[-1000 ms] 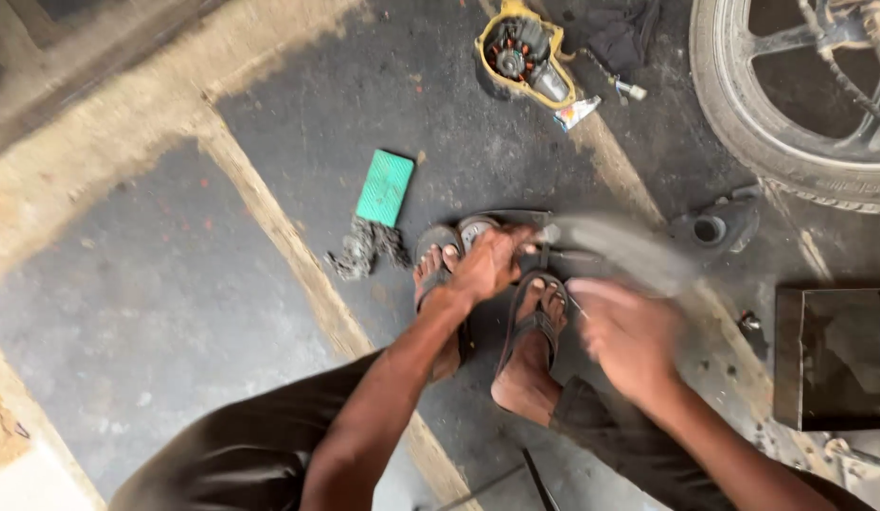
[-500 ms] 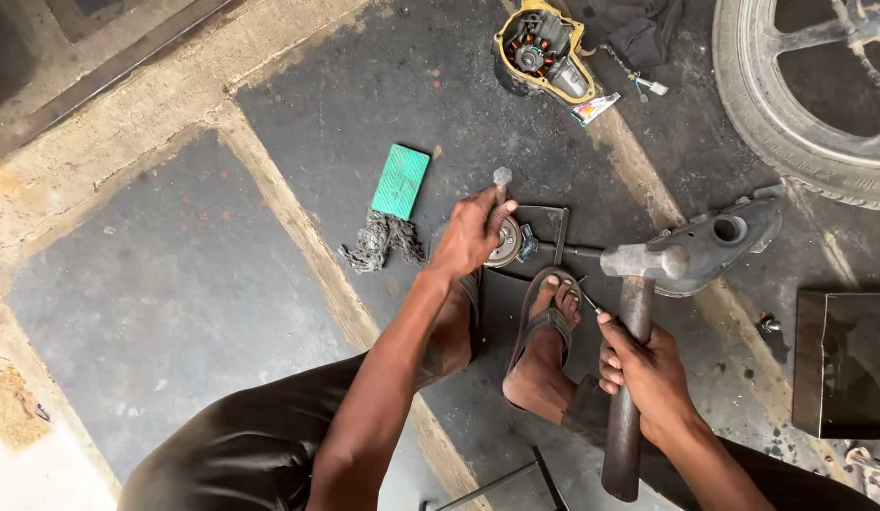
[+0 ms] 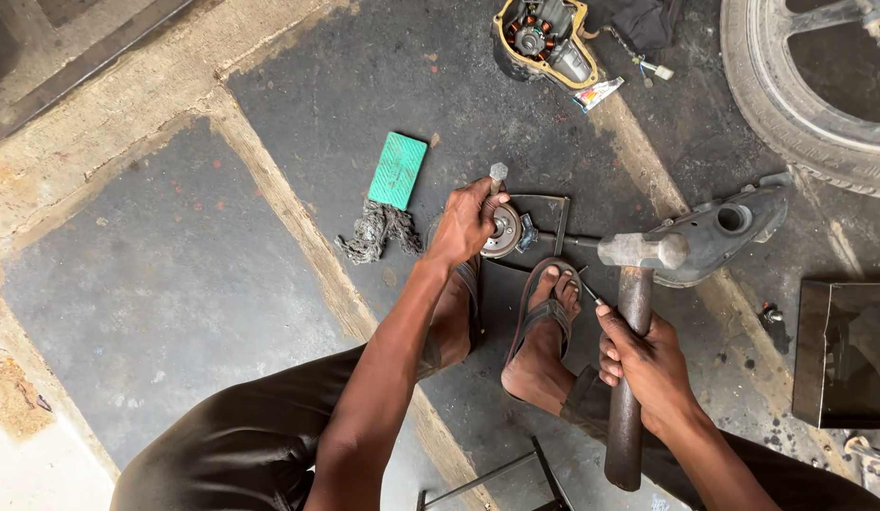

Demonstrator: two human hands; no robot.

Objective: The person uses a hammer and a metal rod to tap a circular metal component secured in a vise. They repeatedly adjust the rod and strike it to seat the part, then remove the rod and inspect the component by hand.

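On the grey workshop floor (image 3: 222,274), a squatting person steadies a round metal part and holds a hammer raised beside it.

The left hand (image 3: 468,225) closes over the round metal part (image 3: 504,230) and the upright steel rod (image 3: 497,174) standing on it; the fingers wrap the rod's lower end, so rod and part sit under the palm, with the rod's tip showing above the knuckles. That grip seems meant to keep the rod upright where the hammer head can reach it. The right hand (image 3: 648,364) has its fingers clamped round the hammer (image 3: 633,331) about mid-handle, the head lifted just right of the part, apart from it. Both sandalled feet (image 3: 544,331) rest just beside the part on a dark plate (image 3: 544,210), apparently bracing it. A green block (image 3: 398,170) and a rag (image 3: 375,232) lie to the left.
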